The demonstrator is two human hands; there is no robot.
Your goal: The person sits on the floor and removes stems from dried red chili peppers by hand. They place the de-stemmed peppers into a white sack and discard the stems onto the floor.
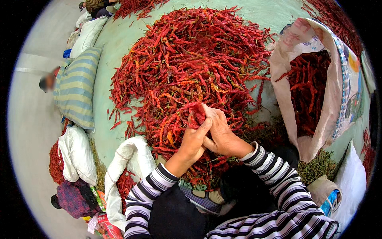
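Observation:
A large heap of red chili peppers (191, 53), long and wrinkled with some green stems, lies on the pale green floor before me. At its near edge my two hands meet. My left hand (193, 142) and my right hand (225, 136) are pressed together around a small bunch of red chili peppers (197, 115). The fingers hide part of the bunch. To the right stands a wide-mouthed woven sack (279, 74) with red chili peppers (310, 89) inside. A white woven sack (113, 179) at my left also holds red peppers.
A striped stuffed sack (79, 86) and white sacks (79, 152) line the left side. Green stem debris (317, 165) lies at the right. A shoe (203, 198) is below my hands. Other people (97, 7) sit at the far left among more peppers.

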